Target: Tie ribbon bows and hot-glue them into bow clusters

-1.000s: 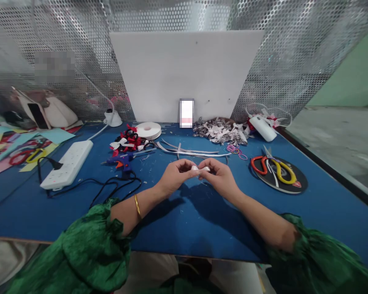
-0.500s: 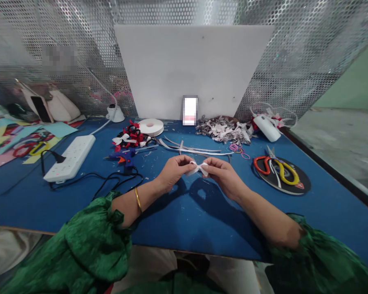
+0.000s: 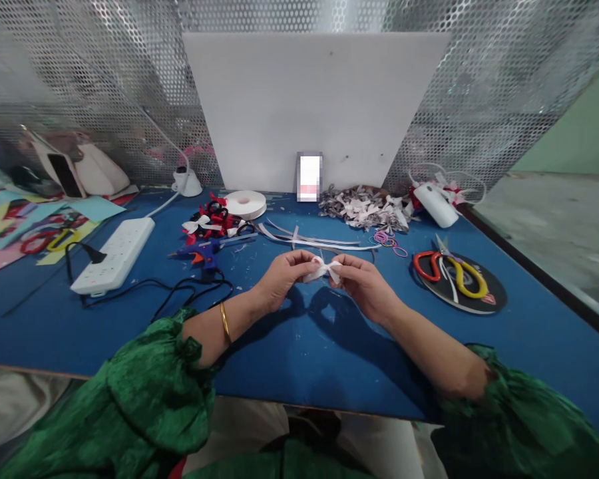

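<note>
A small white ribbon bow [image 3: 324, 268] is held up between both hands, above the blue table [image 3: 299, 359]. My left hand [image 3: 285, 276] pinches its left side between thumb and fingers. On the other side, my right hand [image 3: 364, 283] grips the right loop the same way. Fingertips hide parts of the bow's edges. Just beyond the hands lie cut lengths of white and grey ribbon [image 3: 324, 244]. A blue glue gun [image 3: 199, 253] rests left of my left hand.
Scissors with red and yellow handles [image 3: 462, 276] lie on a black disc [image 3: 494, 286] at right. Behind are a ribbon roll [image 3: 247, 203], a pile of grey and white bows [image 3: 367, 209], red-and-black bows [image 3: 214, 219] and a lit phone [image 3: 309, 176]. A power strip [image 3: 114, 256] sits left.
Both hands stay in nearly the same place. The bow's loops look slightly more spread, and my fingers have shifted a little on it. The view has tilted slightly.
</note>
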Tool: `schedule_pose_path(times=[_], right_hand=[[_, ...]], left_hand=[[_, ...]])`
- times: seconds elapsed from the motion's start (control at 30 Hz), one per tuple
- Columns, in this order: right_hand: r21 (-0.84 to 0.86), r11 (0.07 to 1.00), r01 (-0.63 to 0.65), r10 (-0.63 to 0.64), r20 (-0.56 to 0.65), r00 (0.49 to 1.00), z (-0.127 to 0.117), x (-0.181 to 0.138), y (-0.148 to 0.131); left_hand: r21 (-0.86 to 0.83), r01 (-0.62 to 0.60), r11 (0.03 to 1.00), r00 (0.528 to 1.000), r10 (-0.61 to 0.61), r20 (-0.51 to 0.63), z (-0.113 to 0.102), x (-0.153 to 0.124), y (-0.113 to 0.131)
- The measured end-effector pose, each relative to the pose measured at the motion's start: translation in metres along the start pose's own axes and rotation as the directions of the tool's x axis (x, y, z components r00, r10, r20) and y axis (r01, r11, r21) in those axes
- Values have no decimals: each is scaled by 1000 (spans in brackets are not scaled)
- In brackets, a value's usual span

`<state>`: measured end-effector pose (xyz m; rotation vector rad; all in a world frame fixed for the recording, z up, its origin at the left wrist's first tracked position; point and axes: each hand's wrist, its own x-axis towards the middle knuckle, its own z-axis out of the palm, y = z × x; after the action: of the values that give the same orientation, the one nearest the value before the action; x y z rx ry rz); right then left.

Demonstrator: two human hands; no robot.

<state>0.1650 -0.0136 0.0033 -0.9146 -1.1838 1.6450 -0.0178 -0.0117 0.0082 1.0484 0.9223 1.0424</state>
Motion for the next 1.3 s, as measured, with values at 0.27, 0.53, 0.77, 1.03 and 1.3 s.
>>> schedule_pose_path(times=[0.27, 0.53, 0.77, 1.03, 1.3], right_hand=[[-189, 971, 146, -160, -61, 985, 5, -2, 0], [-601, 752, 273, -323, 25, 946, 1, 0, 3], [-992, 122, 25, -442, -32, 896, -41, 16, -24], [-733, -171, -658, -391, -563, 728, -133, 6, -60], [-640, -90, -764, -157, -748, 645, -187, -11, -64]], left_hand=[[-27, 74, 997, 997, -74, 10, 2, -3, 1], [-39, 94, 995, 990, -97, -106, 0, 0, -2], [-38, 93, 995, 982, -98, -164, -4, 5, -2], [-21, 83, 996, 987, -85, -134, -8, 7, -3], [-14, 70, 997, 990, -71, -121, -11, 10, -6]])
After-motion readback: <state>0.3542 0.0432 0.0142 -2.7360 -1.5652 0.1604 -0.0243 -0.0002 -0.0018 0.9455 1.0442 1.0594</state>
